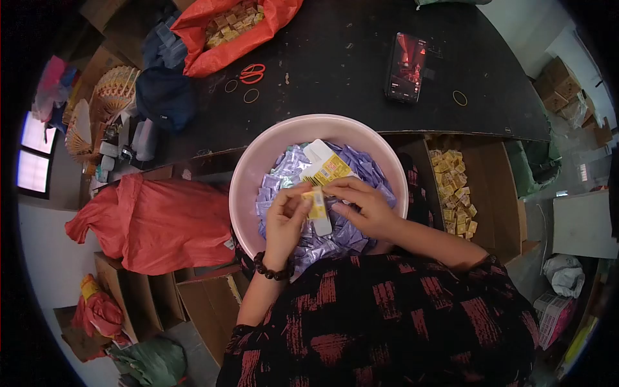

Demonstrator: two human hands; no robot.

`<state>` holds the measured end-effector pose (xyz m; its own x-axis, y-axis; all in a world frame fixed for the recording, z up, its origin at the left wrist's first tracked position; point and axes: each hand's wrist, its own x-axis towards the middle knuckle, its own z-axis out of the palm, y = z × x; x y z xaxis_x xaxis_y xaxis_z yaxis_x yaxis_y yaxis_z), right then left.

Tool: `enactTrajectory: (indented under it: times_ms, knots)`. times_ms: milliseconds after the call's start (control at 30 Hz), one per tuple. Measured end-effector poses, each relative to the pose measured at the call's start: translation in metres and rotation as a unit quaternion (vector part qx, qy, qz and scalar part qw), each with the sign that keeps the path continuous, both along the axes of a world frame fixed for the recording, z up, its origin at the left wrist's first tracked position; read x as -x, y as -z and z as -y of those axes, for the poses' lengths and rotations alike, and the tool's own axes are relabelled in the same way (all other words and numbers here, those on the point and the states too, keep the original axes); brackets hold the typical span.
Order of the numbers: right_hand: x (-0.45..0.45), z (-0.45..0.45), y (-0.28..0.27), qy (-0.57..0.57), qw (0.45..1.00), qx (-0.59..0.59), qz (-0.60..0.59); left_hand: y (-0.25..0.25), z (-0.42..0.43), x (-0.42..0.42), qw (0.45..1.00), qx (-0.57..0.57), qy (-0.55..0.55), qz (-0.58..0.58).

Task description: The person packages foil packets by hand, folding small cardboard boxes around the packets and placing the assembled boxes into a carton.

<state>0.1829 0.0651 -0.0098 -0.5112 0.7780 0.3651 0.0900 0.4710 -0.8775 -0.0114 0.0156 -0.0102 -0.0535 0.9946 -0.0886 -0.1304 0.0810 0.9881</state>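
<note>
In front of my body, a pale pink basin (242, 174) holds a heap of small shiny purple sachets (267, 187). A small yellow and white carton (317, 209) is pinched between the thumb and fingers of my left hand (288, 216), over the sachets. My right hand (367, 208) is bent round the same carton's upper end, its fingertips touching there. Just behind my fingers, more yellow and white cartons (327, 166) lie on the sachets, apparently flat. The fingers partly cover the held carton, so its opening is hard to make out.
A black table (322, 71) bears a phone (406, 68), red-handled scissors (253, 73), rubber bands and a red bag (193, 39) of small yellow boxes. At right, a cardboard box (493, 200) contains more yellow boxes. A red sack (174, 226) stands left of the basin.
</note>
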Motion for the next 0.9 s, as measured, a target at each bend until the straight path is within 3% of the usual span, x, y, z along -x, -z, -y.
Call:
enactTrajectory:
  times_ms: [33,100,133,167,233,367,467,533,667,800,867,900]
  knots:
    - [-0.002,0.003,0.003,0.003,1.0,0.0,0.001,0.005,-0.003,0.004,0.997,-0.004,-0.071,0.036]
    - [-0.008,0.009,0.015,-0.072,0.967,-0.116,0.214,0.011,-0.009,0.016,0.983,-0.008,-0.164,0.085]
    - [-0.009,0.011,0.025,-0.148,0.914,-0.161,0.342,0.009,-0.01,0.019,0.972,-0.018,-0.145,0.183]
    - [-0.01,0.016,0.032,-0.141,0.914,-0.161,0.345,0.006,-0.01,0.016,0.973,-0.018,-0.138,0.185]
    - [-0.012,0.021,0.035,-0.151,0.897,-0.244,0.335,-0.001,-0.01,0.012,0.953,0.023,-0.106,0.282]
    - [-0.019,0.011,0.028,-0.163,0.889,-0.268,0.335,0.006,-0.007,0.013,0.96,0.064,-0.083,0.26]
    - [-0.02,0.001,-0.001,-0.118,0.92,-0.205,0.314,0.008,-0.006,0.004,0.978,0.043,-0.099,0.179]
    - [-0.016,0.003,-0.026,0.035,0.998,-0.02,0.049,0.007,-0.005,-0.003,0.986,0.03,-0.051,0.157]
    - [-0.017,-0.002,-0.034,0.034,0.993,0.095,0.062,0.002,-0.005,-0.013,0.988,0.023,-0.042,0.149]
    - [-0.026,-0.005,-0.016,-0.073,0.983,0.145,0.086,0.002,-0.006,-0.008,0.99,-0.031,-0.083,0.108]
    - [-0.026,-0.007,-0.011,-0.035,0.998,0.031,0.036,0.002,-0.005,-0.008,0.99,-0.04,-0.09,0.1]
    - [-0.024,-0.005,-0.018,-0.034,0.998,0.03,0.035,0.002,-0.005,-0.009,0.993,-0.033,-0.067,0.095]
